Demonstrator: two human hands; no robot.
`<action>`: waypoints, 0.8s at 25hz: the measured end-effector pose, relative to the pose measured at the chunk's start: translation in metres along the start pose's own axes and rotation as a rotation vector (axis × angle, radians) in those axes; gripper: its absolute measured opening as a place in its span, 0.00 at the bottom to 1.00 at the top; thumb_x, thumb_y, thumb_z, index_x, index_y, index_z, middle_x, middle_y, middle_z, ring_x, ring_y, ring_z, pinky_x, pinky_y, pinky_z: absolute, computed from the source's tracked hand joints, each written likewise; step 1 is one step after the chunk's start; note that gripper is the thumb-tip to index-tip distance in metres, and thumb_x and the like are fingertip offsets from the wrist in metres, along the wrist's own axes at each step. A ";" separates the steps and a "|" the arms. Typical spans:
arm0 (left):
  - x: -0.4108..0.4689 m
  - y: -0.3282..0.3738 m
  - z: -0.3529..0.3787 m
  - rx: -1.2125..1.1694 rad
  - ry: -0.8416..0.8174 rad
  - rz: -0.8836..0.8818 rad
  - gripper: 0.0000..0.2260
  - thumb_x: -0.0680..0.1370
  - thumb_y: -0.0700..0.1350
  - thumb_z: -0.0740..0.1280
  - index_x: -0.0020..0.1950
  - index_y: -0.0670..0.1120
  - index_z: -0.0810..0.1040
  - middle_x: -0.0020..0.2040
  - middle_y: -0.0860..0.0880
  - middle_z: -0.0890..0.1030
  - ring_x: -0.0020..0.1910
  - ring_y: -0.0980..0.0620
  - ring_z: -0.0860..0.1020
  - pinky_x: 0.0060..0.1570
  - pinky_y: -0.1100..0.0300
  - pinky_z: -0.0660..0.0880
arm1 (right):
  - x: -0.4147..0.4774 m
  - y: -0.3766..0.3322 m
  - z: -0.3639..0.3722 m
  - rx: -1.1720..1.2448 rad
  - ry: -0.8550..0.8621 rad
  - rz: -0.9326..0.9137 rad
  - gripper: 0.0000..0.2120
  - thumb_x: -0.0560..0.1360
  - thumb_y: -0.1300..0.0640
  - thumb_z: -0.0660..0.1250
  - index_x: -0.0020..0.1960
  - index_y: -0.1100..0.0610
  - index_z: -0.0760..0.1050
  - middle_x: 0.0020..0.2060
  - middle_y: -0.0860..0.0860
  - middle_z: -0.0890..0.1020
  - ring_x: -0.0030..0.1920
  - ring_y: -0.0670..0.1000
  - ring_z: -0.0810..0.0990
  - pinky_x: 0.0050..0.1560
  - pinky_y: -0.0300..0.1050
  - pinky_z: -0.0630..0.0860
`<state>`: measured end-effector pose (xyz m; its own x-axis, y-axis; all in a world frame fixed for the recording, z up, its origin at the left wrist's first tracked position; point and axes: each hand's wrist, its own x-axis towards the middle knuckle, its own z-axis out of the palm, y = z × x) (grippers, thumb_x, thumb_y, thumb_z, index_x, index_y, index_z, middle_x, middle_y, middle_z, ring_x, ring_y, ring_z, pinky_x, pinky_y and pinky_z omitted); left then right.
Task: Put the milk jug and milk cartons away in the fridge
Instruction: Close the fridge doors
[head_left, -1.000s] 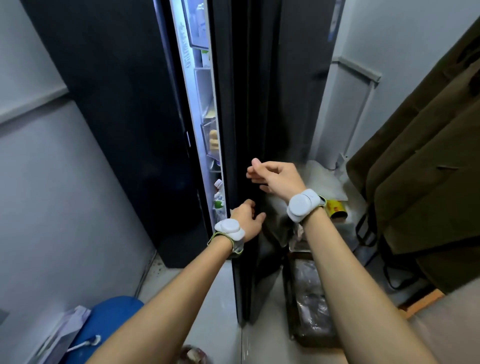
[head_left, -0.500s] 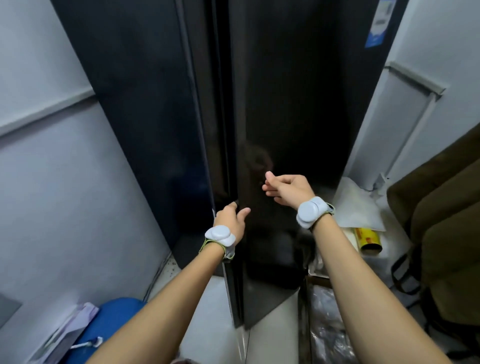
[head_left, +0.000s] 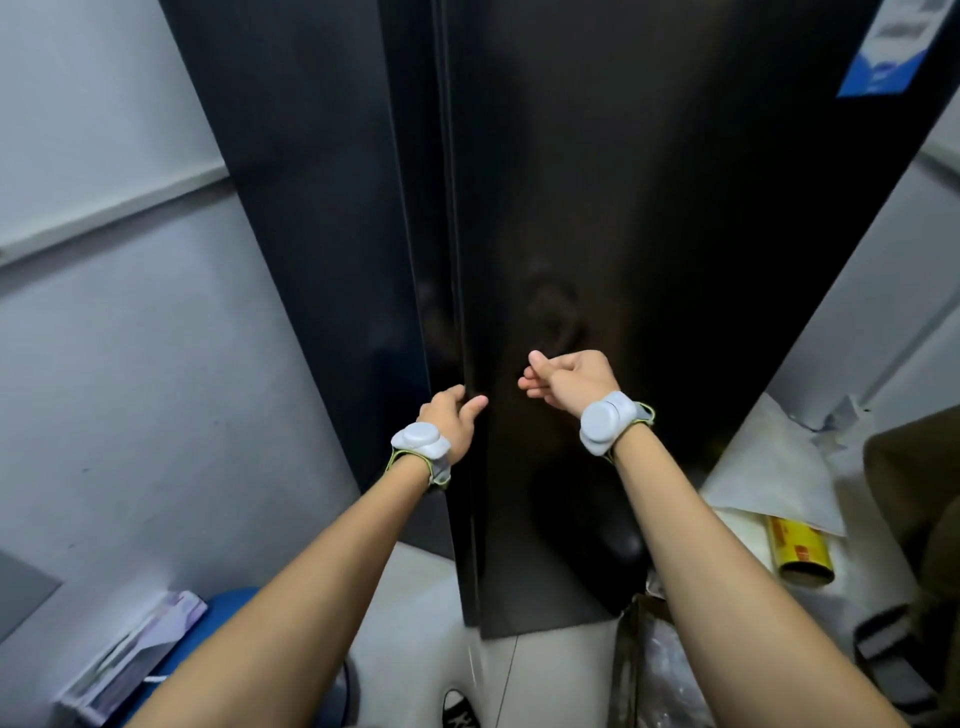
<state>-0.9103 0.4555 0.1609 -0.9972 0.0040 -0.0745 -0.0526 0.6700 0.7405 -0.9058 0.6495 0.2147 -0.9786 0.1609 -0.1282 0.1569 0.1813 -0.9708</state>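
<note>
The tall black fridge (head_left: 597, 208) fills the middle of the view with both doors closed. My left hand (head_left: 452, 415) rests against the seam between the doors at about waist height, fingers bent onto the right door's edge and thumb sticking out, holding nothing. My right hand (head_left: 566, 382) hovers just in front of the right door with its fingers loosely curled and empty. No milk jug or milk carton is in view; the fridge's inside is hidden.
A grey wall (head_left: 130, 312) stands close on the left. A blue stool (head_left: 218, 618) with a flat box (head_left: 135, 654) sits at bottom left. On the right are white paper (head_left: 774, 467), a yellow roll (head_left: 800, 551), a plastic-wrapped box (head_left: 660, 665) and an olive coat (head_left: 914, 493).
The fridge door, open a crack with lit shelves showing one second ago, has swung shut under my left hand. My view has moved closer to the fridge; my right hand stays curled.
</note>
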 end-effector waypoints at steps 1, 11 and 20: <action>0.009 -0.001 -0.001 0.005 0.005 0.001 0.24 0.78 0.62 0.60 0.66 0.48 0.74 0.60 0.43 0.82 0.59 0.42 0.80 0.61 0.45 0.76 | 0.008 0.001 0.002 0.020 0.002 -0.020 0.15 0.78 0.47 0.70 0.41 0.58 0.85 0.38 0.52 0.89 0.39 0.48 0.88 0.43 0.38 0.81; 0.107 0.004 -0.008 0.008 -0.012 0.017 0.23 0.80 0.59 0.61 0.65 0.43 0.73 0.60 0.40 0.81 0.59 0.37 0.79 0.61 0.43 0.75 | 0.090 0.003 0.014 -0.060 0.006 -0.100 0.14 0.69 0.37 0.71 0.40 0.46 0.88 0.38 0.46 0.89 0.43 0.45 0.89 0.60 0.51 0.82; 0.170 0.014 -0.007 -0.007 -0.054 0.057 0.14 0.81 0.56 0.60 0.59 0.48 0.75 0.52 0.46 0.83 0.56 0.40 0.81 0.56 0.50 0.77 | 0.131 -0.011 0.019 -0.035 0.081 -0.090 0.11 0.71 0.41 0.73 0.39 0.47 0.88 0.37 0.47 0.89 0.43 0.46 0.89 0.63 0.51 0.81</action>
<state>-1.0809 0.4601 0.1629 -0.9943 0.0821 -0.0684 0.0031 0.6621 0.7494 -1.0383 0.6503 0.2050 -0.9752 0.2200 -0.0228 0.0750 0.2320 -0.9698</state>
